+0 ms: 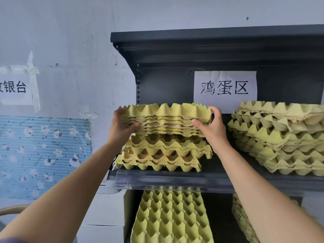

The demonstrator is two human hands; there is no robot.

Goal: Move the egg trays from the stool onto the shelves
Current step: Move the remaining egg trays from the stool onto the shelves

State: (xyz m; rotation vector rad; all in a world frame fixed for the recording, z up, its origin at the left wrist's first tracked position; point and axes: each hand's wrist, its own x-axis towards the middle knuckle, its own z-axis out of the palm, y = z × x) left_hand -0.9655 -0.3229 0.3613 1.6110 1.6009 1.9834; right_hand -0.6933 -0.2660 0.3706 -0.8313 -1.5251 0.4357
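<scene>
Trays point(166, 120), gripped at each end by left hand point(121, 125) and right hand point(212, 127), hover level directly over the pile point(163, 155) at the left end of the shelf point(175, 179), long axis along its front edge.

- Bare left hand point(122, 126) and right hand point(213, 128), with short, plain nails.
- Bare left forearm point(70, 186) and right forearm point(263, 199), entering from 7 and 5 o'clock.
- Dull purplish sleeve point(8, 240), a sliver in the 7 o'clock corner.

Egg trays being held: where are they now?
Head view, centre: the held trays are above the upper shelf's left stack, between left hand and right hand.
</scene>
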